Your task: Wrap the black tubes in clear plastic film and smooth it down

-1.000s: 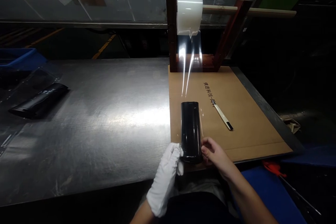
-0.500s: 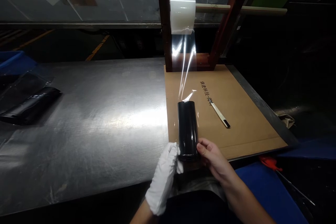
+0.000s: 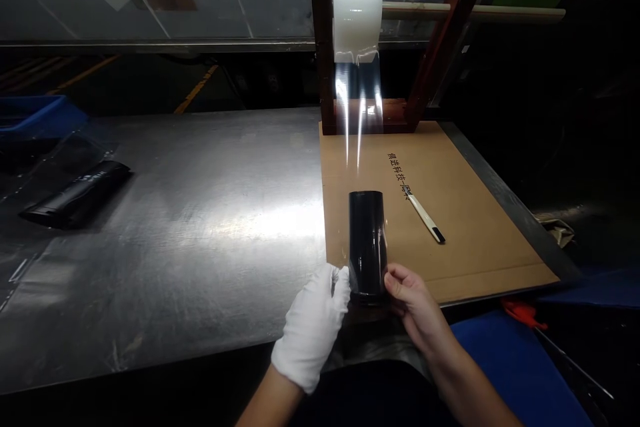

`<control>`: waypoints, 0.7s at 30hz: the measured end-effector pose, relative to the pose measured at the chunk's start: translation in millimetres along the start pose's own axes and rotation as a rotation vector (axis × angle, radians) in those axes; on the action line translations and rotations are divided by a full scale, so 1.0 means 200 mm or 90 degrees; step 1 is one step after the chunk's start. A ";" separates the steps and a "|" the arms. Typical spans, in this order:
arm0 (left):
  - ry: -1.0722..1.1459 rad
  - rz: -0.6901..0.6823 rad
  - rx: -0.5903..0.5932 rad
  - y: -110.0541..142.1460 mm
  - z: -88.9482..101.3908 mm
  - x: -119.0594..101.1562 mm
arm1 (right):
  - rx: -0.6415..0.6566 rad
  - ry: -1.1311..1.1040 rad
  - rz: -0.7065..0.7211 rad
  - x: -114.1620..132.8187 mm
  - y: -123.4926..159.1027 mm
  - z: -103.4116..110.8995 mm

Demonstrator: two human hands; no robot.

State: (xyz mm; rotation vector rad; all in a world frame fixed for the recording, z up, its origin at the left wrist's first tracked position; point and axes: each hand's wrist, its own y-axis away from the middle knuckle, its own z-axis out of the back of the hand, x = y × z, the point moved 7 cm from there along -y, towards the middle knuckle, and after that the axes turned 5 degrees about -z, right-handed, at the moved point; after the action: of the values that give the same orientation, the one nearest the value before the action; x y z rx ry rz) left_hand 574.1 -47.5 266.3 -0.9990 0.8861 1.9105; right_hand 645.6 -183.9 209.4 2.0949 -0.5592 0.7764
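**Q:** Where is the glossy black item kept, and how?

**A:** It is steadied over the near edge of a kraft cardboard sheet on the steel tabletop. Its sides are pressed between a white-gloved left hand and a bare right hand, both grips closed on it.

**Q:** Why is the film roll raised?

**A:** It appears to be mounted on a wooden dowel in a dark wooden stand so that a clear film strip can hang freely.

**Q:** Can any writing be read?

**A:** Chinese characters are printed on the cardboard, but they cannot be read reliably. A white-handled tool is laid just beside them.
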 end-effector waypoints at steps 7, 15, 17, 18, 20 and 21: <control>0.080 0.003 0.088 0.00 -0.04 0.02 | -0.004 0.032 0.026 0.03 0.03 -0.01; 0.226 0.075 0.203 -0.03 -0.17 0.06 | -0.019 -0.001 -0.003 0.00 0.01 0.05; 0.260 0.063 0.202 -0.04 -0.19 0.06 | -0.026 -0.010 -0.007 -0.01 0.00 0.07; 0.267 0.059 0.198 -0.05 -0.20 0.06 | -0.028 -0.011 -0.007 -0.01 0.00 0.08; 0.272 0.058 0.189 -0.05 -0.22 0.07 | -0.030 -0.010 -0.006 -0.01 0.00 0.09; 0.273 0.057 0.182 -0.06 -0.22 0.08 | -0.029 -0.009 -0.008 -0.01 0.00 0.09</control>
State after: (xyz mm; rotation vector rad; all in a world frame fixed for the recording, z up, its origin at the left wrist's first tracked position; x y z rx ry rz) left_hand 591.9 -74.6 230.8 -1.2274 1.4252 1.6022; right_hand 650.9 -197.9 199.0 2.0608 -0.5659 0.7361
